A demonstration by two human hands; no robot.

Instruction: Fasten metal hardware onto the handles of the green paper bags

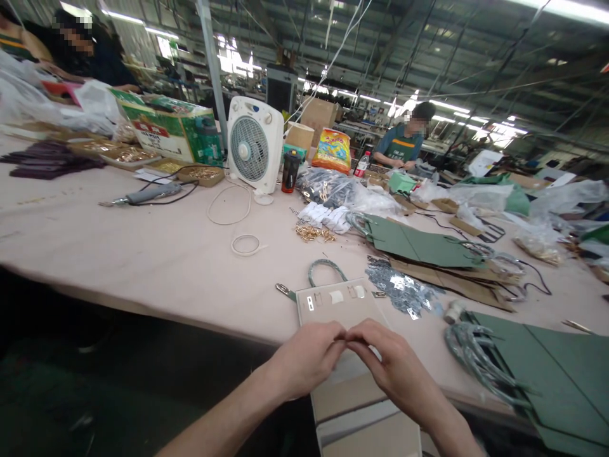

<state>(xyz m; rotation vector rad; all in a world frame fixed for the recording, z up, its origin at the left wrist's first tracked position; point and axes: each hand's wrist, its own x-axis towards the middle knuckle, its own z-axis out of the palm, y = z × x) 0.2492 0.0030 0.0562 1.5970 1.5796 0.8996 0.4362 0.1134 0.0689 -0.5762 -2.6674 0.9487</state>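
My left hand (309, 358) and my right hand (390, 365) meet fingertip to fingertip over a pale board (340, 304) at the table's near edge. Both hands pinch together; what is between the fingers is too small to make out. The board carries small metal and white fittings (335, 296) along its far side. A green braided handle (326, 270) arches just beyond the board. A heap of silver metal plates (402, 289) lies to the right of it.
Green flat bag pieces (419, 244) and more with braided handles (547, 374) lie to the right. A white fan (252, 149), a cardboard box (166, 130), gold fittings (314, 233) and a white cord loop (246, 245) are farther back. Two other people work at the far side.
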